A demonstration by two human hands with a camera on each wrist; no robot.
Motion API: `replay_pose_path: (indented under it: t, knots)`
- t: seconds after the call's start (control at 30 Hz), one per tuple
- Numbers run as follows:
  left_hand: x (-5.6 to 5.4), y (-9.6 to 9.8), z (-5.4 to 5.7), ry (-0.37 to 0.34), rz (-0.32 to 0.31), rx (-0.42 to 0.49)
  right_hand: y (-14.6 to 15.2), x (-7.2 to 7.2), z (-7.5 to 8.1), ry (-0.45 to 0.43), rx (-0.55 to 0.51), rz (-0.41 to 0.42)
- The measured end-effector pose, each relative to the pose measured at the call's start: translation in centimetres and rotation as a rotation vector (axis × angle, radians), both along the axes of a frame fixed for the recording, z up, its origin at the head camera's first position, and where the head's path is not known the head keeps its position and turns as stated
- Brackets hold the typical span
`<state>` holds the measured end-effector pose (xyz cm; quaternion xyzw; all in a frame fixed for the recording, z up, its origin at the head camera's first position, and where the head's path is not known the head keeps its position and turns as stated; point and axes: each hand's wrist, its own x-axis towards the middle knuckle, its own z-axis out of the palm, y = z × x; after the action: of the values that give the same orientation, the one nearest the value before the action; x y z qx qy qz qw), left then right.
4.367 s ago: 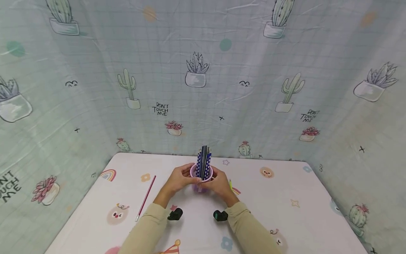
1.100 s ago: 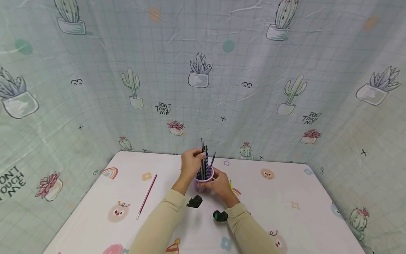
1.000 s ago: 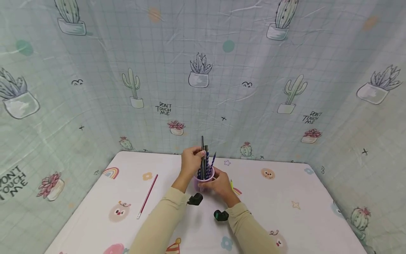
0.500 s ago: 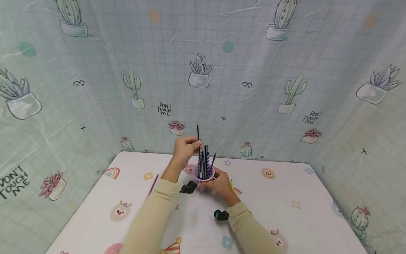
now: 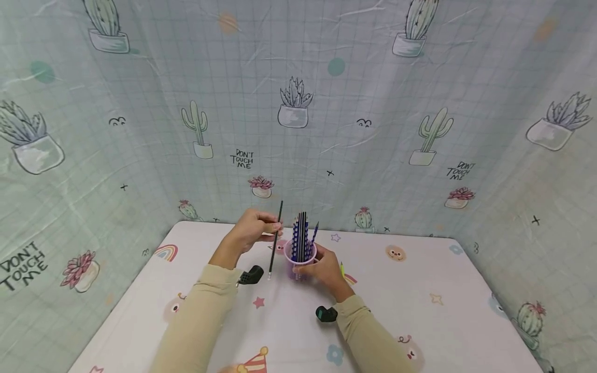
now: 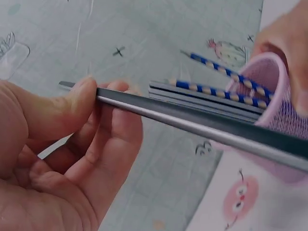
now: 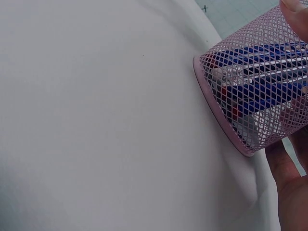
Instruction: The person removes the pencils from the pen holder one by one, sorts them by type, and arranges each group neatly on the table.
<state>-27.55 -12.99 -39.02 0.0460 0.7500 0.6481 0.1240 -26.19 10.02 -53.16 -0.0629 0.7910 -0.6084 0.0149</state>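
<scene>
My left hand pinches a black pencil between thumb and fingers, left of the cup. It leans, with its pale eraser end low over the table. In the left wrist view dark and silver stripes run along this pencil. My right hand grips the side of a pink mesh pencil cup. Blue dotted pencils and black striped pencils stand in the cup, one blue pencil leaning right. In the right wrist view their lower ends show through the mesh.
A white table with printed cartoon figures lies under both hands. Behind it hangs a cactus-print sheet. A yellow-green pencil lies right of my right hand, partly hidden by it. Black wrist cameras jut inward from both sleeves.
My left hand has drawn the black pencil up out of the cup, then carried it left and down. My left arm now covers the red pencil. The right hand stays on the cup.
</scene>
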Motion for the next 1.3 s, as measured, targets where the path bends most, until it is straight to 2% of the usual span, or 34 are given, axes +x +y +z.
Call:
replay_pose_path:
  t: [0.2, 0.43, 0.67, 0.93, 1.3]
  knots:
    - [0.4, -2.9, -1.9, -0.056, -0.012, -0.063, 0.0, -0.2, -0.2, -0.023, -0.001, -0.008]
    - [0.9, -6.1, -4.3, -0.094, 0.046, -0.115, 0.1, -0.2, -0.1, -0.021, -0.009, -0.009]
    - [1.7, -8.5, -6.3, -0.138, 0.107, -0.163, 0.1, -0.3, -0.2, -0.014, -0.011, -0.019]
    - [2.6, -10.0, -7.7, -0.170, 0.166, -0.266, 0.2, -0.4, -0.5, -0.016, -0.028, -0.010]
    - [3.0, -11.1, -9.1, -0.228, 0.267, -0.321, 0.2, -0.4, -0.6, -0.031, -0.049, 0.002]
